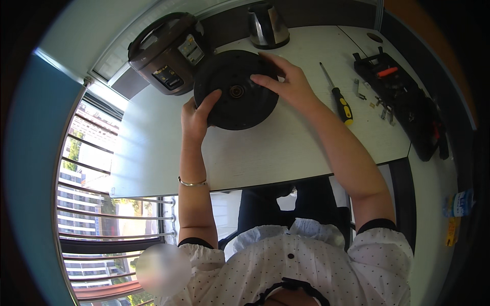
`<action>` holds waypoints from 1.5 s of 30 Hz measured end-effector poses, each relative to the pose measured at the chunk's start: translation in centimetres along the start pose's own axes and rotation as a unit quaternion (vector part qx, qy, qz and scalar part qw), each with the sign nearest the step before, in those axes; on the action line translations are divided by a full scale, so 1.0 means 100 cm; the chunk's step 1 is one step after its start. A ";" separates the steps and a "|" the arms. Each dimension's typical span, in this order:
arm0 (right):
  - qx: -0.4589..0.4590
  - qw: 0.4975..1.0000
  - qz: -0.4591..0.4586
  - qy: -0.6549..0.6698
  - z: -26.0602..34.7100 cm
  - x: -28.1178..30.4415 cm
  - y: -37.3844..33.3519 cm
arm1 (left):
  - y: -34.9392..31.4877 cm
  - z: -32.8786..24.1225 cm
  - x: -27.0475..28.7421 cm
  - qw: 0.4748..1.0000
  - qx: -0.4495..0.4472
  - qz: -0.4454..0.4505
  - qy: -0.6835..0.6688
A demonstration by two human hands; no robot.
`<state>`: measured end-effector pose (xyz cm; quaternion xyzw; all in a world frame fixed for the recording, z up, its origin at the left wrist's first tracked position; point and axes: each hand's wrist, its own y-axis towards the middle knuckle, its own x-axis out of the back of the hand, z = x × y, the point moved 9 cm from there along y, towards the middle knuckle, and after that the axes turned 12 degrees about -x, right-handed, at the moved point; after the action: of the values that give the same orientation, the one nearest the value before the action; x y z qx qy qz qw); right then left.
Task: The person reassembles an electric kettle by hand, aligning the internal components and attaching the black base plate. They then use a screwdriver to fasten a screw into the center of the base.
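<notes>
Both my hands hold a wide, round black appliance part above the table. Its broad face is turned up, with small brass-coloured rings like an electrical connector at the centre. My left hand grips the left edge, thumb lying on the face and fingers hidden beneath. My right hand is closed on the upper right edge, its thumb on the face and the index finger along the rim. To the right of the right forearm lies a screwdriver with a yellow and black handle.
A brown electric cooker and a metal kettle stand at the back of the white table. Loose small metal parts lie at the right, beside an open black tool case. A barred window is on the left.
</notes>
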<state>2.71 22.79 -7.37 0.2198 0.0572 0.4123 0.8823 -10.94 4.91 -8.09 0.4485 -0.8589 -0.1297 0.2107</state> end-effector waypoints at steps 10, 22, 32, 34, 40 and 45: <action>-0.019 0.999 -0.011 0.047 0.005 -0.010 0.003 | -0.004 0.004 -0.003 0.998 -0.015 0.019 0.051; 0.042 0.998 -0.052 -0.013 0.010 -0.010 0.000 | -0.007 0.002 0.001 0.996 -0.019 0.019 0.083; 0.069 0.997 -0.043 -0.013 0.013 -0.009 -0.004 | -0.012 -0.042 -0.003 0.943 -0.236 -0.034 0.232; 0.062 0.997 -0.037 -0.005 0.014 -0.010 -0.006 | -0.003 -0.035 -0.011 0.985 -0.162 0.016 0.053; 0.009 1.000 -0.019 -0.009 0.007 -0.013 -0.004 | 0.001 -0.036 -0.007 0.983 -0.155 0.014 0.094; 0.099 0.992 -0.062 -0.039 0.014 -0.012 -0.002 | 0.002 -0.034 -0.003 0.982 -0.140 0.010 0.126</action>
<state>2.48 21.34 -6.30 0.3181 0.0770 0.3406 0.8814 -9.25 5.16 -5.10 0.4188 -0.8033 -0.1885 0.3793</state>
